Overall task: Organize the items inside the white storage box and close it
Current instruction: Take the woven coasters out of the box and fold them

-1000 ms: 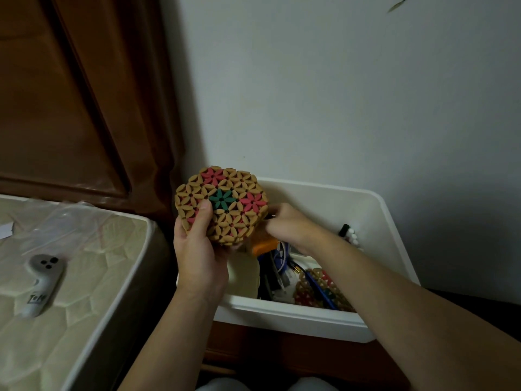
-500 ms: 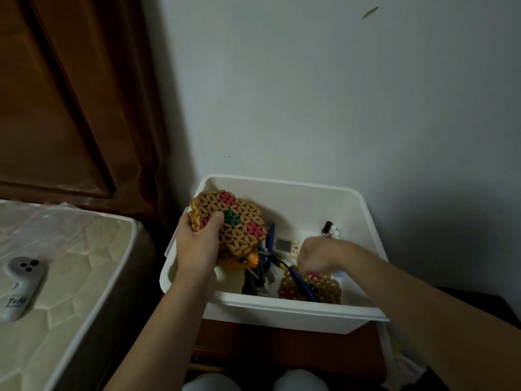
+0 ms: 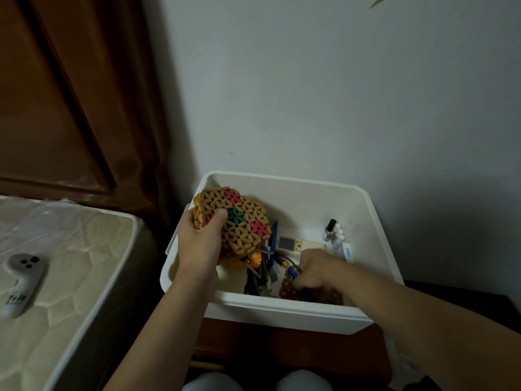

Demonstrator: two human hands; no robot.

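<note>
The white storage box [image 3: 284, 311] stands open on a brown wooden stand against the wall. My left hand [image 3: 201, 244] grips a stack of round wooden coasters [image 3: 238, 221] with red and green flower patterns, over the box's left side. My right hand [image 3: 313, 270] is down inside the box near its front, fingers curled round a blue cable [image 3: 293, 275] lying over another wooden coaster [image 3: 290, 290]. Also in the box are a small white remote [image 3: 290, 244], an orange item [image 3: 255, 261], nail polish bottles [image 3: 332, 231] and tangled cords.
A mattress [image 3: 70, 266] lies at the left with a grey controller [image 3: 21, 280] on it. A dark wooden headboard [image 3: 64, 94] rises behind it. The wall stands close behind the box. My knees [image 3: 256, 382] show at the bottom edge.
My left hand lowered the coaster stack from above the box rim to over its left side. My right hand moved from beside the stack down toward the box's front and closed on the blue cable.
</note>
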